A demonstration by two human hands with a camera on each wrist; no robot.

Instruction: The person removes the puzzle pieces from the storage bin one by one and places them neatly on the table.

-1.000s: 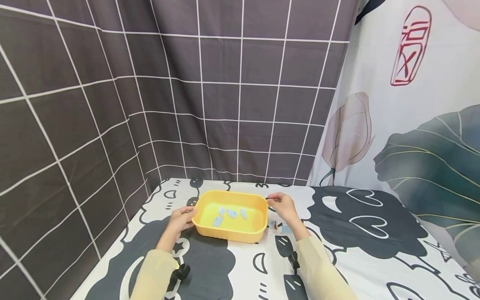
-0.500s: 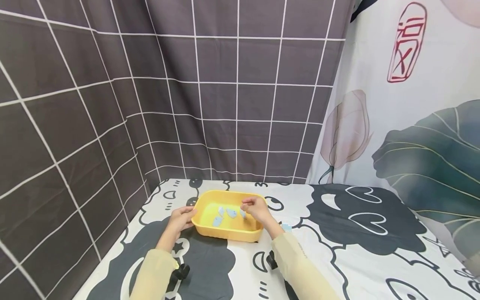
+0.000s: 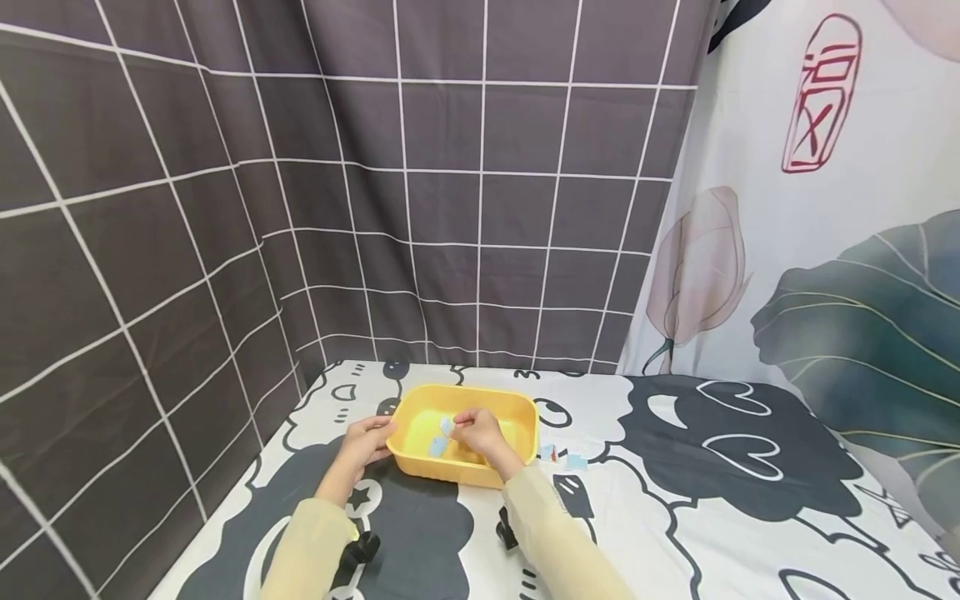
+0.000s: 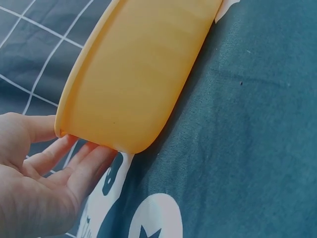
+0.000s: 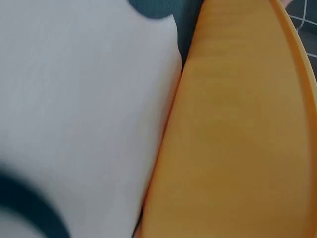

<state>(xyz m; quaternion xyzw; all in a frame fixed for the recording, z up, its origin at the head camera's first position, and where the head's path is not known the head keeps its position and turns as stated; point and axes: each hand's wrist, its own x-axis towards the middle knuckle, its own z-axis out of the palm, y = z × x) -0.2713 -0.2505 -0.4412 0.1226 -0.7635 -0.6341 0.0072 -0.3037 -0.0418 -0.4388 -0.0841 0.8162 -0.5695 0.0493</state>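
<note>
A yellow plastic basin [image 3: 465, 472] stands on the patterned cloth. My left hand [image 3: 367, 442] grips its left end; the left wrist view shows the thumb at the rim [image 4: 62, 124] and the fingers [image 4: 91, 168] under the outside. My right hand [image 3: 482, 433] reaches over the near wall into the basin, fingers bent and fingertips right at a pale blue paper-like piece [image 3: 447, 427]. Whether it pinches that piece I cannot tell. Another pale blue piece [image 3: 438, 447] lies nearer the front, on the basin floor. The right wrist view shows only the basin's outer wall [image 5: 233, 129] and cloth.
To the right of the basin, a small piece with a red mark [image 3: 549, 453] and a light blue piece [image 3: 577, 462] lie on the cloth [image 3: 637, 533]. A dark grid-patterned curtain [image 3: 442, 208] hangs behind, and a white printed curtain [image 3: 705, 275] at the right.
My right hand has moved left from the basin's right rim into its middle, where it now covers pieces seen earlier. The left hand keeps its grip, and the basin has stayed in place.
</note>
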